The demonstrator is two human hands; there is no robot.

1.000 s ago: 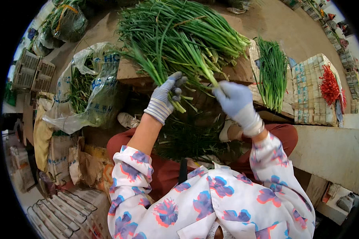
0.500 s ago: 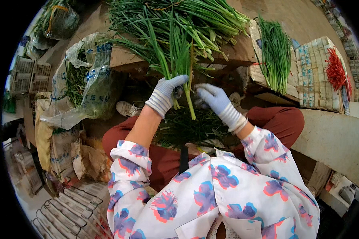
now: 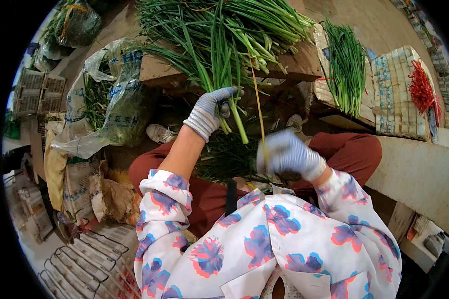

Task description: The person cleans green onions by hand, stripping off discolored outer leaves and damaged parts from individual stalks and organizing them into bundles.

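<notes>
My left hand [image 3: 210, 113], in a grey-white striped glove, is closed round a small bunch of garlic chives [image 3: 219, 60]. Their pale stem ends hang below the fist, and the leaves reach up over the pile. My right hand [image 3: 287, 153], gloved alike and smeared by motion, grips a long yellowed leaf [image 3: 258, 102] that trails upward from the fingers. Beyond the hands a big heap of chives [image 3: 274, 25] lies on a brown wooden bench [image 3: 304, 62]. Loose green scraps [image 3: 229, 157] lie below, between my legs.
Right of the bench, a tidy bundle of chives [image 3: 345, 70] rests on a box; red ties [image 3: 421, 87] hang on a pale crate [image 3: 391, 94] beside it. A clear plastic bag [image 3: 127, 107] of greens stands left. A wire rack [image 3: 82, 264] is at lower left.
My right hand has moved down and right, away from the bunch, drawing the yellowed leaf out with it. The left hand still holds the chives in nearly the same place.
</notes>
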